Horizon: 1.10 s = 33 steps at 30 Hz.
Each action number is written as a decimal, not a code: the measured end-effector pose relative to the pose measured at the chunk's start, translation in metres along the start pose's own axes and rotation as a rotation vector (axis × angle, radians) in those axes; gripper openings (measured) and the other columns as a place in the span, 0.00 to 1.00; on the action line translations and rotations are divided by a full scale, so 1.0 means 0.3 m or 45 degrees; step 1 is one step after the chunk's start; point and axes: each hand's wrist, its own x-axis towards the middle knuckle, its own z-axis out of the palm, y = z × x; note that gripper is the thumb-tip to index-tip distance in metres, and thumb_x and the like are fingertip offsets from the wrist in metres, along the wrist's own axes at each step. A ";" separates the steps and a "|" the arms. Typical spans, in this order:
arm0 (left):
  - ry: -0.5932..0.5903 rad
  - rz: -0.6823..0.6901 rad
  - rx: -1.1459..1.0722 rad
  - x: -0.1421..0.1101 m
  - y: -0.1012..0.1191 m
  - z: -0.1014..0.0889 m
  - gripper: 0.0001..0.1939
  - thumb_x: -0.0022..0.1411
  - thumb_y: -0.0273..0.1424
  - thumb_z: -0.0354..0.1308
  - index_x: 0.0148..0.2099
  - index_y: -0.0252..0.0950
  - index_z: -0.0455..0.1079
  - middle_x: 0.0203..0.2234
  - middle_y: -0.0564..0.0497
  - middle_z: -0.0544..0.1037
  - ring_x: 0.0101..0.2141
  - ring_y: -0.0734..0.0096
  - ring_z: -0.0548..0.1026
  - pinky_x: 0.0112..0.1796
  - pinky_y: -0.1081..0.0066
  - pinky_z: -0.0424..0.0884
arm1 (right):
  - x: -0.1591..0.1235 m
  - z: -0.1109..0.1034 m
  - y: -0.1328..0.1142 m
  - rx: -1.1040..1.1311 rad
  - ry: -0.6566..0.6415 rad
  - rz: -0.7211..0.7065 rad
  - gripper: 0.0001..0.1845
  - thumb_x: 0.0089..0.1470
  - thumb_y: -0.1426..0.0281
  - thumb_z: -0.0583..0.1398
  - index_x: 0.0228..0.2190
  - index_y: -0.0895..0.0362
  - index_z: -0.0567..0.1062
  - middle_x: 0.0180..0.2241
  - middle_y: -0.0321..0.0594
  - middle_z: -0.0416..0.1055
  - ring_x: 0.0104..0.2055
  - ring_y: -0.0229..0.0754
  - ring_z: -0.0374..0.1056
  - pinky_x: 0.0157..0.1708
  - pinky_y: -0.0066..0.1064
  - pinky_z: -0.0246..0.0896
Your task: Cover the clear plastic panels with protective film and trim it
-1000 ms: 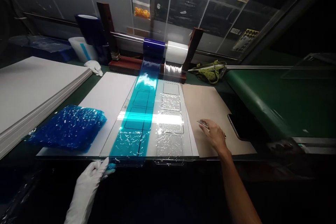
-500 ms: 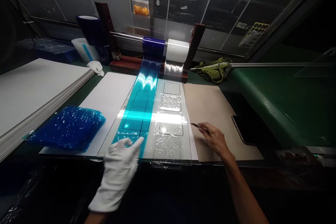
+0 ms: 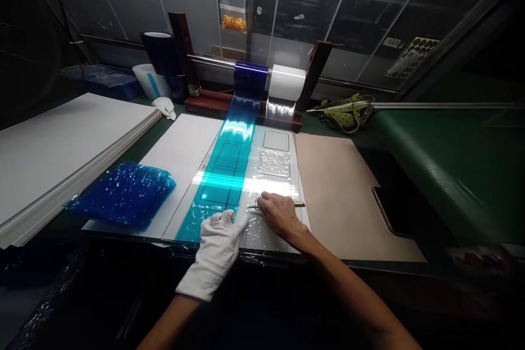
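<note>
My left hand (image 3: 219, 240), in a white glove, lies flat with fingers stretched on the near end of a clear sheet (image 3: 262, 175) with cut-out rectangles. A strip of blue film (image 3: 223, 169) runs down the sheet from a blue roll (image 3: 250, 75) on a rod. A strip of clear film (image 3: 274, 164) runs beside it from a white roll (image 3: 287, 83). My bare right hand (image 3: 278, 213) rests on the clear film and grips thin metal tweezers (image 3: 295, 204), whose tip points left toward my left fingertips.
A crumpled pile of blue film (image 3: 123, 194) lies on white paper (image 3: 180, 147) at the left. A stack of white boards (image 3: 61, 147) sits further left. Brown paper (image 3: 340, 191) and a dark phone (image 3: 391, 210) lie at the right. Spare rolls (image 3: 158, 63) stand behind.
My left hand rose from the table's front edge onto the sheet. My right hand slid left from the brown paper onto the clear film, bringing the tweezers along.
</note>
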 end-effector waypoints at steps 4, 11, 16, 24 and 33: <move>0.135 0.089 0.050 -0.048 0.008 0.011 0.28 0.56 0.48 0.60 0.58 0.50 0.66 0.46 0.40 0.69 0.44 0.50 0.68 0.42 0.54 0.61 | -0.069 -0.001 0.058 -0.036 -0.040 0.099 0.12 0.62 0.73 0.51 0.30 0.55 0.73 0.33 0.35 0.72 0.31 0.36 0.65 0.22 0.31 0.36; 0.409 0.344 0.116 -0.130 -0.006 0.068 0.29 0.54 0.46 0.63 0.58 0.51 0.66 0.47 0.44 0.70 0.44 0.59 0.69 0.45 0.59 0.62 | -0.254 -0.024 0.218 -0.108 -0.089 0.336 0.13 0.61 0.74 0.53 0.27 0.55 0.73 0.30 0.35 0.72 0.30 0.37 0.67 0.22 0.30 0.36; 0.595 0.454 0.133 -0.111 -0.013 0.018 0.19 0.59 0.32 0.62 0.52 0.55 0.70 0.41 0.48 0.73 0.35 0.67 0.71 0.38 0.63 0.64 | -0.369 -0.046 0.280 -0.083 -0.056 0.511 0.11 0.61 0.70 0.55 0.28 0.54 0.74 0.30 0.33 0.74 0.29 0.38 0.69 0.23 0.29 0.39; 0.726 0.554 -0.163 0.056 -0.013 -0.120 0.13 0.56 0.31 0.65 0.42 0.56 0.73 0.41 0.54 0.71 0.43 0.71 0.73 0.44 0.66 0.66 | -0.464 -0.035 0.257 0.369 0.192 0.707 0.07 0.60 0.65 0.56 0.37 0.48 0.74 0.37 0.30 0.76 0.36 0.41 0.72 0.29 0.29 0.56; 0.751 0.538 -0.327 0.024 -0.050 -0.110 0.14 0.55 0.29 0.66 0.41 0.56 0.75 0.40 0.54 0.70 0.42 0.73 0.72 0.42 0.70 0.67 | -0.325 -0.028 0.174 0.432 0.286 0.495 0.04 0.59 0.68 0.59 0.33 0.51 0.75 0.35 0.30 0.77 0.35 0.38 0.72 0.31 0.28 0.55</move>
